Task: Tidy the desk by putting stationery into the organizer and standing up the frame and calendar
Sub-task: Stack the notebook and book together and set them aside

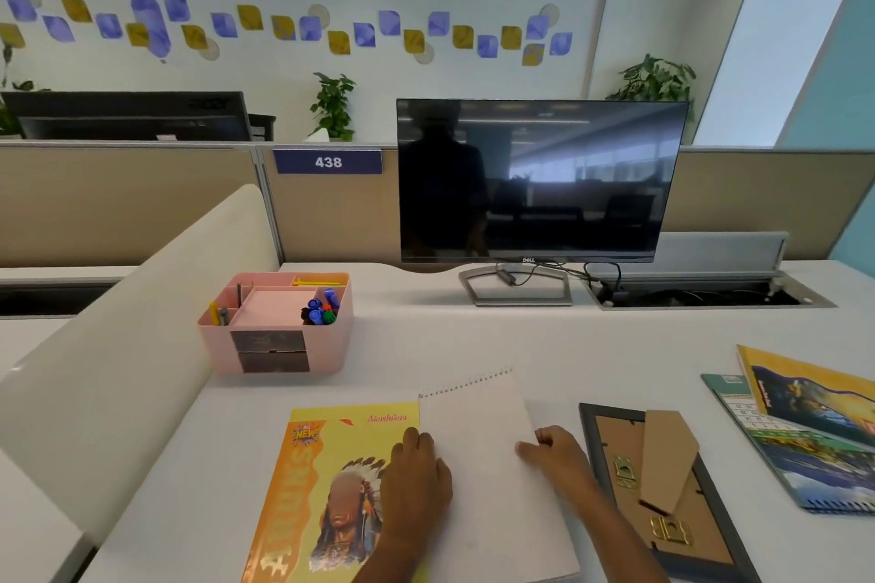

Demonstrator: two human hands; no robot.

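A pink organizer (279, 355) stands at the left of the desk with several pens and markers (323, 308) in it. A white spiral notepad (478, 412) lies on a yellow book (326, 478) at the front. My left hand (416, 473) rests on the left edge of the notepad with fingers curled over it. My right hand (551, 452) grips the notepad's right edge. A photo frame (663, 488) lies face down to the right, its cardboard stand up. A desk calendar (805, 426) lies flat at the far right.
A dark monitor (535, 180) stands at the back centre, with cables and an open cable tray (710, 294) to its right. A cream curved divider (132, 346) borders the desk on the left. Beige partition panels (331, 213) run behind.
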